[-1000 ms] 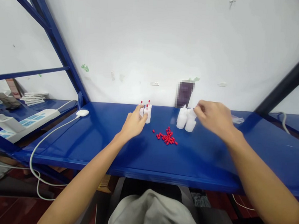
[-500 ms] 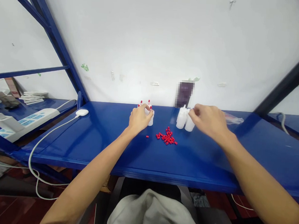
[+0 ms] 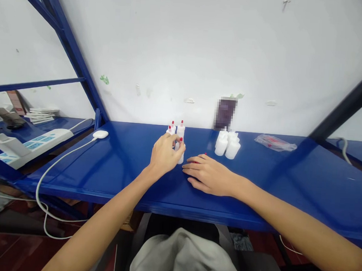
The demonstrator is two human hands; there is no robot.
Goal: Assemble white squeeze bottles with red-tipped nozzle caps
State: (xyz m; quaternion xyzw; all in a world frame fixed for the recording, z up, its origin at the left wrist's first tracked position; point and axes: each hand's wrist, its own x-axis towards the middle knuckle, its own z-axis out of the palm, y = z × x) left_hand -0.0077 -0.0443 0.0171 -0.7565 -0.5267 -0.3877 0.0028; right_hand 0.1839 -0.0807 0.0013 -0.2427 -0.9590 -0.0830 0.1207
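Note:
My left hand [image 3: 166, 152] is closed around a white squeeze bottle [image 3: 181, 155] with a red cap, which stands upright on the blue table; thumb and fingers are near its top. Just behind it are several more red-capped bottles [image 3: 180, 130], partly hidden by the hand. My right hand [image 3: 211, 174] lies low over the pile of small red caps [image 3: 205, 154], palm down with fingers stretched to the left. It covers nearly all of the caps. Beyond it, to the right, stands a group of white bottles [image 3: 226, 146] without red caps.
A clear plastic bag [image 3: 275, 143] with something red in it lies at the back right of the blue table [image 3: 274, 175]. On the left are a white cable with a round white plug [image 3: 100, 134] and a power strip [image 3: 41, 142]. Blue frame posts [image 3: 66, 41] rise at both sides.
My right hand has moved left and nearer, from the uncapped bottles onto the red caps. My left hand has come slightly nearer with the bottle, apart from the others behind.

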